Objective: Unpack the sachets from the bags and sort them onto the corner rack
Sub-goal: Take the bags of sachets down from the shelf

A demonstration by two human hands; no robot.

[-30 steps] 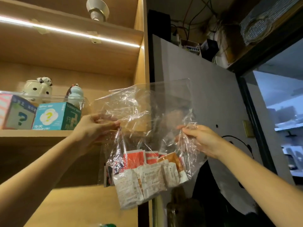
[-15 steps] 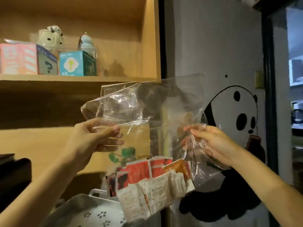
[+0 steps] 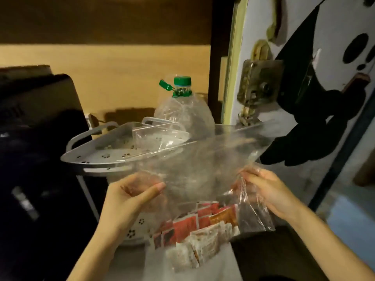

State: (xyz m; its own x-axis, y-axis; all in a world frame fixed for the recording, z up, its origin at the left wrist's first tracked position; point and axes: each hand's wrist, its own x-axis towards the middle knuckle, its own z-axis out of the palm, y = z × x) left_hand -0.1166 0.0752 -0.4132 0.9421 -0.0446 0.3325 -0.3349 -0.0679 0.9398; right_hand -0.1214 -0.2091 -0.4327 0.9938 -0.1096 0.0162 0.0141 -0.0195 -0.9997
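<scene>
Fingers of both hands pinch the clear bag [image 3: 203, 169] of sachets [image 3: 194, 226] before the corner rack [image 3: 113, 157].

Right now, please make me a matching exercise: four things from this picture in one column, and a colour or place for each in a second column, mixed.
Things:
1. bottle cap
2. sachets
3. rack
4. left hand

Descriptions:
A. at the bottom of the clear bag
B. green
C. grey, with small holes
D. pinching the bag's left side

Pairs: 1-B, 2-A, 3-C, 4-D
</scene>
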